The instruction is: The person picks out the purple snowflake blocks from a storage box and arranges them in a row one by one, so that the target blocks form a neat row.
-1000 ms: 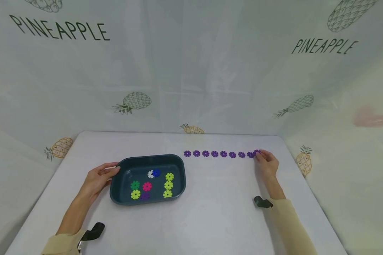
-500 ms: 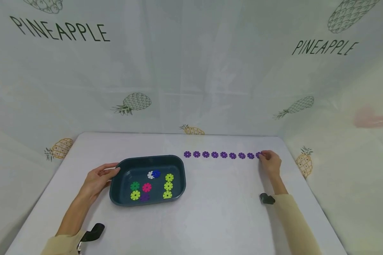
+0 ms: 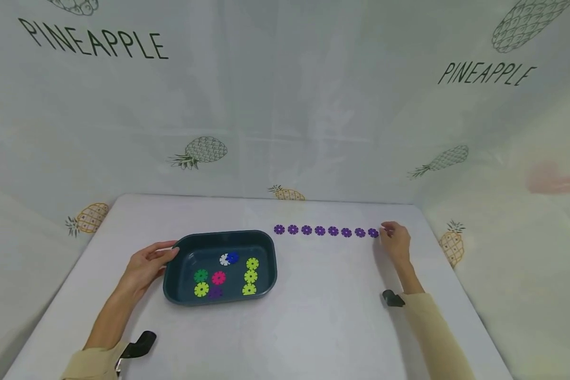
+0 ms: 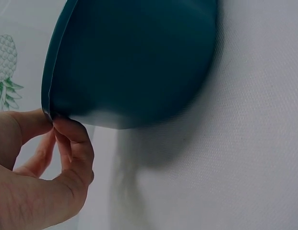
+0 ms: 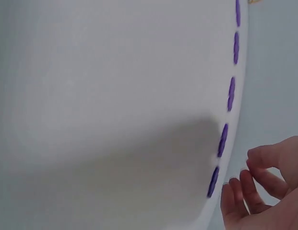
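Note:
My left hand (image 3: 144,266) pinches the left rim of a dark teal plastic tray (image 3: 218,241), thumb above and fingers below. Inside lie snowflake building discs: a pink disc (image 3: 218,277), a green disc (image 3: 201,276), a white disc (image 3: 225,259) overlapped by a blue disc (image 3: 233,257), a purple disc (image 3: 216,292) and several yellow-green discs (image 3: 250,276). On the table, several purple discs (image 3: 320,230) form a straight row. My right hand (image 3: 395,243) hovers at the row's right end, fingers loosely bent and holding nothing in the right wrist view, beside the nearest purple disc (image 5: 213,182).
The white tabletop (image 3: 323,316) ends at the back against a pale curtain (image 3: 285,105) printed with pineapples. A black camera mount (image 3: 140,344) juts from the left wrist, and another mount (image 3: 392,298) from the right.
My right hand first shifted slightly right, away from the overlapping discs at the row's end, then back left with its fingers loosened; it now covers the last disc's spot. Left hand and tray stay put.

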Available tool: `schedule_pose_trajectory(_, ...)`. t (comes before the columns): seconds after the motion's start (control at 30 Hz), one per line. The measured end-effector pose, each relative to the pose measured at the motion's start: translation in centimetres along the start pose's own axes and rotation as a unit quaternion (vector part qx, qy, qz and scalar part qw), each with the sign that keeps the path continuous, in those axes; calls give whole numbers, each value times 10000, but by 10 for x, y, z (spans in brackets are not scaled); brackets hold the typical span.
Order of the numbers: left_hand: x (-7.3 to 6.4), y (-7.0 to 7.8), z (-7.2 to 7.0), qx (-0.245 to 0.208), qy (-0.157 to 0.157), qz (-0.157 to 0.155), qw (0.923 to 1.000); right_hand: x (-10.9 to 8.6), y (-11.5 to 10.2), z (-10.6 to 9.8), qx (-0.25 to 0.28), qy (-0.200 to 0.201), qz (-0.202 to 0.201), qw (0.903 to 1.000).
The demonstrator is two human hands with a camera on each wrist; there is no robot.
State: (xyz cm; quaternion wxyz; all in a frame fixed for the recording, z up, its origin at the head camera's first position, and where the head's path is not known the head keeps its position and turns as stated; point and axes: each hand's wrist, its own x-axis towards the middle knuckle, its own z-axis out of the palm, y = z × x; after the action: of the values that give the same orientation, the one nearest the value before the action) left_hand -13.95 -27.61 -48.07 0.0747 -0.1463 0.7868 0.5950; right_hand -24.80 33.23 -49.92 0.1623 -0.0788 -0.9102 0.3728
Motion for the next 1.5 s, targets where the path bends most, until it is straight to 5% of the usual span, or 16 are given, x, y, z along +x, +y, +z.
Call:
schedule_pose_trajectory(0.7,-2,-1,2,-249,-8,-168,9995,-34,-74,40,818,-603,-1135,9883)
schedule_pose_trajectory(1.3,-1,-1,1,-436,-37,-221,9988,-66,-136,78,1136,-1071,-2395,9583)
schedule_pose_trajectory(1.5,-1,0,0,-433,-44,-236,9988,-81,-156,90,1046,-1458,-2448,9528)
